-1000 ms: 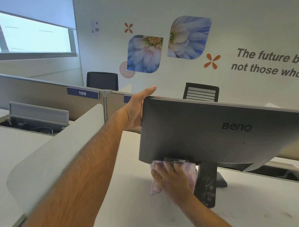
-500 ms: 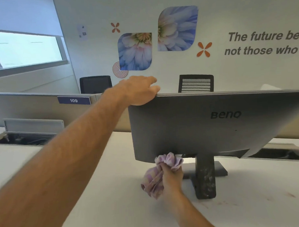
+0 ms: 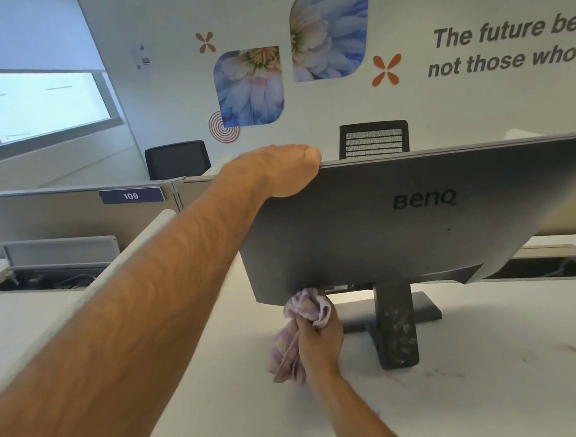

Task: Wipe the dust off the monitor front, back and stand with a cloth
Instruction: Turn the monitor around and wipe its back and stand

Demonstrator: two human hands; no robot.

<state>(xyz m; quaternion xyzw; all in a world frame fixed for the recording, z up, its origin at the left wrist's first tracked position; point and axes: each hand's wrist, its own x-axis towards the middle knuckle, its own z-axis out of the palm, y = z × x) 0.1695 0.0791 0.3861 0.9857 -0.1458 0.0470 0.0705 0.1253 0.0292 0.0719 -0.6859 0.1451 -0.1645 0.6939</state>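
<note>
Monitor (image 3: 395, 220), grey, BenQ-branded, stood on white desk (image 3: 485, 391) with its back toward the camera and its top edge tilted up to the right. Left hand (image 3: 278, 171) lay over the upper left corner of the casing, palm on the rear face and edge, fingers curled over the top toward the hidden screen side. Right hand (image 3: 318, 339) gripped a bunched lilac checked cloth (image 3: 305, 308), fingers closed round its middle; the upper wad touched the monitor's lower rear edge just left of the stand neck (image 3: 397, 326), and the loose tail hung down past the wrist to the desk. Stand neck was dark and speckled with pale dust marks; its flat rectangular base (image 3: 426, 308) sat on the desk beyond it. A faint reddish smear (image 3: 569, 348) marked the desk surface to the right. Two recessed cable trays were set into the desks: the left one (image 3: 48, 280) had its grey lid raised and dark cables showing inside; the right one (image 3: 543, 266) lay partly behind the monitor, contents too dark to tell. Partition (image 3: 65, 215) carried a blue label reading 109. Two black office chairs (image 3: 374, 138) stood against the wall bearing flower graphics (image 3: 249, 88) and lettering.
</note>
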